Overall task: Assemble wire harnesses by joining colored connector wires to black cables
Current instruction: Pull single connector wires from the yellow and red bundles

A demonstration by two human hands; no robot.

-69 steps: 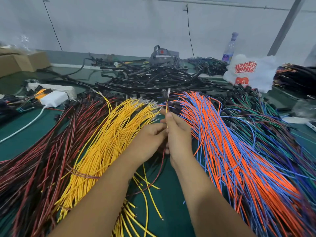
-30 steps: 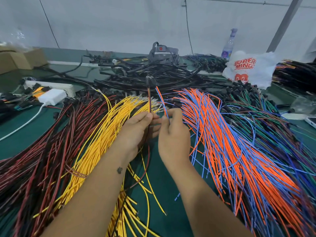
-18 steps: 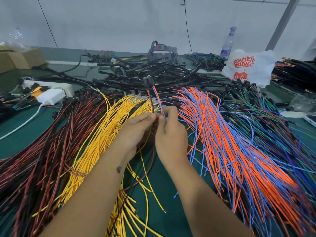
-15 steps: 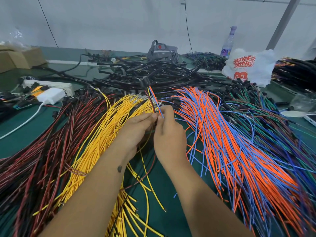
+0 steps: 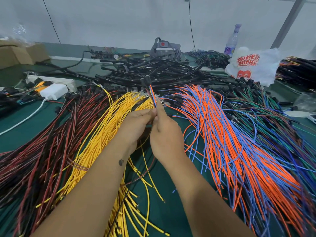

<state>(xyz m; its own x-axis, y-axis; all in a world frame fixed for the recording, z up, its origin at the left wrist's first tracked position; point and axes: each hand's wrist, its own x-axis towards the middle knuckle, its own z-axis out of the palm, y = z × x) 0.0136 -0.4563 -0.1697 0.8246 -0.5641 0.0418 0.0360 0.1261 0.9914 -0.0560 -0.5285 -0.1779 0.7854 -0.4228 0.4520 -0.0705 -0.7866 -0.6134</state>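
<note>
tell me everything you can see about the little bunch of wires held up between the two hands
The held wire bunch is a thin cluster of insulated strands, orange, blue and dark red visible, standing nearly upright and leaning slightly left. Small black connectors top it. The left hand and right hand pinch its lower part together above the green table. It rises in front of the yellow wire pile; its tails are hidden behind the hands.

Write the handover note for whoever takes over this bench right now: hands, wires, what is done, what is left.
Left hand and right hand: together they pinch a small held bundle of red, orange and blue wires, its black connectors at the far end.
Stock on the green table: red-black wires at left, yellow wires beside them, orange-blue wires at right, black cables piled behind.
Done: wires gathered in hand.
Left: joining to a black cable; none is held yet.
</note>
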